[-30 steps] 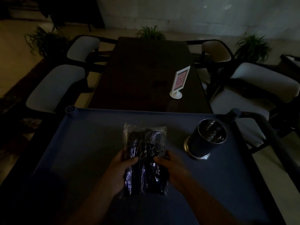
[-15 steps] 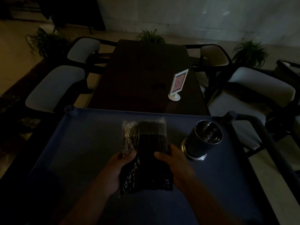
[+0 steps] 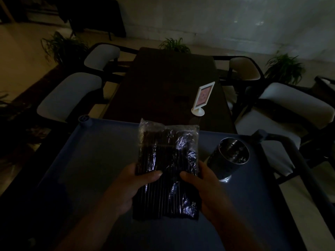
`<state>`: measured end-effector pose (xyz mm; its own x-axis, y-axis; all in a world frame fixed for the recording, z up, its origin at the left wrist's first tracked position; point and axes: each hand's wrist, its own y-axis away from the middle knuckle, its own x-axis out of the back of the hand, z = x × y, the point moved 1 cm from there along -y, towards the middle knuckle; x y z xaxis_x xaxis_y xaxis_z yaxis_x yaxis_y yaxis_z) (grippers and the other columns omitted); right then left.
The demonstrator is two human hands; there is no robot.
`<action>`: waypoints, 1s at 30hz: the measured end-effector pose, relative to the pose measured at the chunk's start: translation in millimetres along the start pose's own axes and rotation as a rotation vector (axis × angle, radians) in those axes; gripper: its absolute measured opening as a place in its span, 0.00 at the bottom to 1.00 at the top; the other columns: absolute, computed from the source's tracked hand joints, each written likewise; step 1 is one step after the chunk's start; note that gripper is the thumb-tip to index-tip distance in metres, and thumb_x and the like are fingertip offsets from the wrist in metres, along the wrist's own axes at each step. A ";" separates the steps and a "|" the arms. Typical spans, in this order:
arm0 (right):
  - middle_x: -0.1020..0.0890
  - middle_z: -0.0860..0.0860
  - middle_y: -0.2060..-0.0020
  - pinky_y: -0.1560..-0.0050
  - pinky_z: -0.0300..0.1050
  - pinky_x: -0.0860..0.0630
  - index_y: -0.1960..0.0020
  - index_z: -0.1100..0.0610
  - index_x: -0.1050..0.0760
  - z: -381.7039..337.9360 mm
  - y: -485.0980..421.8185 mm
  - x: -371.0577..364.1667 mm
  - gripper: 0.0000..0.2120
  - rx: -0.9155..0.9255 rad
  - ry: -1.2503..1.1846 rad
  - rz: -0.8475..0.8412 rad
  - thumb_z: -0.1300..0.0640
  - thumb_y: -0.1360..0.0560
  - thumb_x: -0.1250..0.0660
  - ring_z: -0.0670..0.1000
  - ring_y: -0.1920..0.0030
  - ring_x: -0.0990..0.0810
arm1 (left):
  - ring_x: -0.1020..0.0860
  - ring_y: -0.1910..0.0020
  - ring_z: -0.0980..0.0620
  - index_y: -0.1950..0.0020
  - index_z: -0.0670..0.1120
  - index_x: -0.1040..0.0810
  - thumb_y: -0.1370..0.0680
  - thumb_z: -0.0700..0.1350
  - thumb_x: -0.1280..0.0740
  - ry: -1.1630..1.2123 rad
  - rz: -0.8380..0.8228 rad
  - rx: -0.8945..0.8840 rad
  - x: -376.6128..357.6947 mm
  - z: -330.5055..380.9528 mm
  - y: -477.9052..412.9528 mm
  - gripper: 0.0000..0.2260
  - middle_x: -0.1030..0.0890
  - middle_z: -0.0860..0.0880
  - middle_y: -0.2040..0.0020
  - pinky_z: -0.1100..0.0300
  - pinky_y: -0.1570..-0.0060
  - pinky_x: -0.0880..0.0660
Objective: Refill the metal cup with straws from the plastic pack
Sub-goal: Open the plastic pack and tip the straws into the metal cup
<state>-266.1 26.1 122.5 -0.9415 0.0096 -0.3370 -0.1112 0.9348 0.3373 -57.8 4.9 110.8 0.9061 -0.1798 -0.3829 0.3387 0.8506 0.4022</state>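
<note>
Raised nearer: one crinkly plastic pack (image 3: 168, 160), gripped by left hand (image 3: 126, 188) and right hand (image 3: 208, 189) fingers; beside, one shiny cylindrical metal cup (image 3: 229, 158).

The plastic pack (image 3: 168, 160) is clear film with pale glare patches; the straws (image 3: 159, 196) inside are black, forming parallel stripes. The metal cup (image 3: 228, 160) is silver. The surface (image 3: 90, 160) is plain blue-grey. The table sign (image 3: 204, 96) is white-framed with a pink insert. The chair cushions (image 3: 68, 95) are pale grey.

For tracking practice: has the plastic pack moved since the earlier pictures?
Yes. The plastic pack rose: its top now reaches the far rim of the cart, above the metal cup; earlier it was level with the cup's mouth.
</note>
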 end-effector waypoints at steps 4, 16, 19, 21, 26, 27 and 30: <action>0.14 0.56 0.50 0.58 0.44 0.18 0.39 0.57 0.25 -5.8 6.1 -1.9 0.25 0.029 0.036 -0.015 0.61 0.36 0.27 0.56 0.51 0.14 | 0.15 0.50 0.47 0.48 0.52 0.18 0.41 0.48 0.20 -0.047 -0.005 -0.044 -4.9 4.1 4.7 0.22 0.14 0.46 0.48 0.54 0.60 0.18; 0.14 0.56 0.48 0.54 0.47 0.17 0.46 0.52 0.19 -24.9 12.6 3.5 0.17 0.112 0.109 -0.030 0.59 0.34 0.27 0.57 0.48 0.15 | 0.15 0.50 0.43 0.49 0.47 0.17 0.39 0.44 0.21 -0.072 0.082 -0.123 -22.5 13.8 12.0 0.19 0.14 0.43 0.50 0.47 0.52 0.20; 0.14 0.55 0.48 0.54 0.46 0.17 0.48 0.49 0.18 -26.3 13.0 2.3 0.15 0.113 0.109 -0.034 0.59 0.34 0.28 0.56 0.48 0.15 | 0.16 0.50 0.41 0.45 0.42 0.19 0.39 0.44 0.22 -0.073 0.096 -0.111 -22.0 14.1 10.9 0.23 0.14 0.40 0.50 0.45 0.51 0.21; 0.14 0.55 0.48 0.53 0.45 0.18 0.49 0.48 0.18 -27.3 13.6 1.7 0.14 0.118 0.106 -0.041 0.59 0.33 0.28 0.56 0.48 0.15 | 0.16 0.50 0.40 0.47 0.43 0.18 0.37 0.42 0.22 -0.071 0.081 -0.110 -22.4 13.7 10.0 0.19 0.14 0.40 0.50 0.46 0.52 0.21; 0.14 0.55 0.48 0.54 0.44 0.18 0.47 0.51 0.19 -28.6 13.7 2.8 0.15 0.102 0.095 -0.035 0.60 0.34 0.28 0.56 0.47 0.15 | 0.15 0.51 0.42 0.50 0.47 0.16 0.36 0.43 0.23 -0.064 0.070 -0.103 -24.1 11.8 8.0 0.15 0.14 0.41 0.50 0.49 0.55 0.19; 0.14 0.56 0.48 0.53 0.45 0.18 0.46 0.52 0.19 -29.1 13.5 3.2 0.16 0.096 0.095 -0.034 0.60 0.34 0.28 0.57 0.47 0.15 | 0.15 0.51 0.42 0.50 0.47 0.16 0.37 0.43 0.22 -0.066 0.066 -0.098 -24.8 11.7 7.9 0.16 0.14 0.41 0.50 0.49 0.55 0.19; 0.14 0.55 0.48 0.53 0.46 0.18 0.44 0.53 0.21 -31.1 12.9 2.0 0.19 0.098 0.130 -0.023 0.59 0.34 0.27 0.56 0.47 0.15 | 0.14 0.54 0.44 0.47 0.44 0.18 0.37 0.42 0.20 -0.056 0.086 -0.085 -25.1 13.3 8.3 0.19 0.13 0.43 0.52 0.54 0.61 0.19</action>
<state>-279.2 27.2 153.5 -0.9730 -0.0520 -0.2248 -0.1073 0.9645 0.2412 -74.4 9.8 134.7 0.9444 -0.1296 -0.3021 0.2386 0.9023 0.3590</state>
